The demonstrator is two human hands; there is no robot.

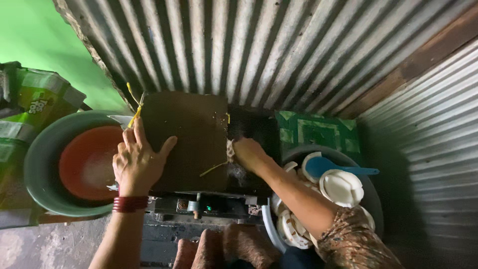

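Head view — brown board (191,139) between both hands (137,162).

Flat dark brown board (191,139) atop the stove (209,204), rag (230,151) at its right edge.
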